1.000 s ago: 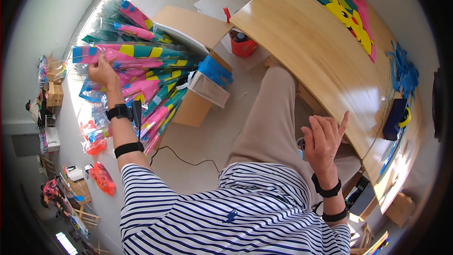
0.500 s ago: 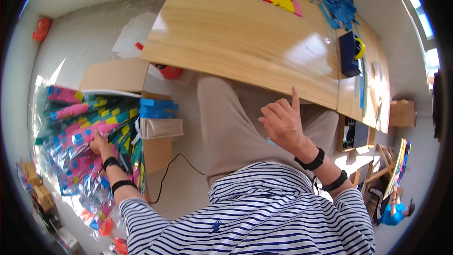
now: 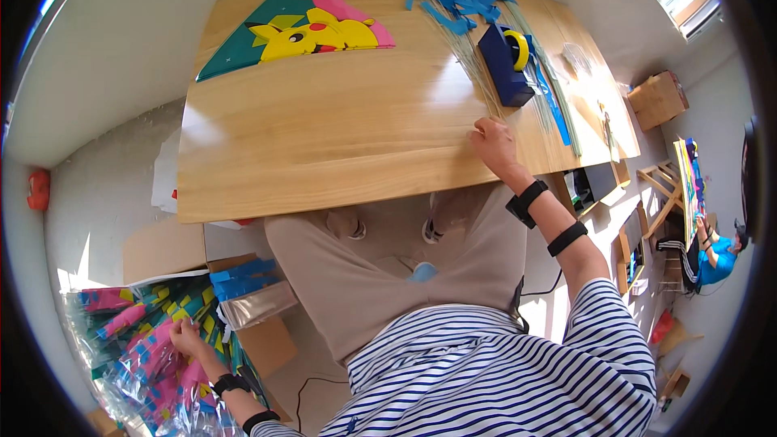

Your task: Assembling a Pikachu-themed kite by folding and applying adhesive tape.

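I see thin rods (image 3: pixel 469 65) on the table (image 3: pixel 340 129), their near ends by the curled fingers of the right hand (image 3: pixel 495 148); whether these pinch any, I can't tell. Just beyond those fingertips stands the dark blue tape dispenser (image 3: pixel 498 69). Well to their left, the left hand (image 3: pixel 189 341) is among colourful wrapped bundles (image 3: pixel 125 322), its grip equally unreadable from my end.

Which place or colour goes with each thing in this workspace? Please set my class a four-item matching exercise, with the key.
Things
1. Left hand
2. Right hand
3. Tape dispenser
4. Triangular piece

Places and colours
A. Dark blue, with a yellow roll
B. At the clear-wrapped bundles
C. Green, pink and yellow
D. Over the table, near thin sticks

Pairs: 1-B, 2-D, 3-A, 4-C
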Available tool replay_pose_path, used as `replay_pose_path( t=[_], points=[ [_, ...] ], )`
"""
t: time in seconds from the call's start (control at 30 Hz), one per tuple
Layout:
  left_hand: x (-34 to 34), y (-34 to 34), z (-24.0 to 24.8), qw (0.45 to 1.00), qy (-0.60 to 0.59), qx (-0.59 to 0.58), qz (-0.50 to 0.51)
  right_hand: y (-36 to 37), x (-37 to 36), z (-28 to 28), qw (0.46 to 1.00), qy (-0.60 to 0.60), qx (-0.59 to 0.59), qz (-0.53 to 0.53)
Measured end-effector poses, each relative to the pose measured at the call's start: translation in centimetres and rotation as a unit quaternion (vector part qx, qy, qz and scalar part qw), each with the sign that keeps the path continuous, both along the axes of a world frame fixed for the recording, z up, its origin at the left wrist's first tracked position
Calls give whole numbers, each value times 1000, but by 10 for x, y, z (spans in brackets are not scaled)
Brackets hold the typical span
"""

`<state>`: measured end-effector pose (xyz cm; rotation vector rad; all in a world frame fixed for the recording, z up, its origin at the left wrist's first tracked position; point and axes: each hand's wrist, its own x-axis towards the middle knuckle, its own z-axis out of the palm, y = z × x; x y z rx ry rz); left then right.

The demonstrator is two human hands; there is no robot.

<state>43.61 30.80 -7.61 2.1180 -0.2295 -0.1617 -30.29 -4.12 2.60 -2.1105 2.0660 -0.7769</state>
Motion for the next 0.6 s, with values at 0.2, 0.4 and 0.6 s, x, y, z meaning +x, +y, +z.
replay_pose_path(
  t=[0.2, 0.4, 0.6],
  points=[
    [-110, -178, 62, 930, -122, 33, -346, 1, 0, -18, 999, 11, -22, 41],
    [-230, -302, 96, 762, -257, 83, -588, -49, 21, -16, 997, -47, 22, 52],
    [-217, -403, 96, 756, -296, 82, -579, -133, 64, -17, 978, 79, -16, 191]
  ],
)
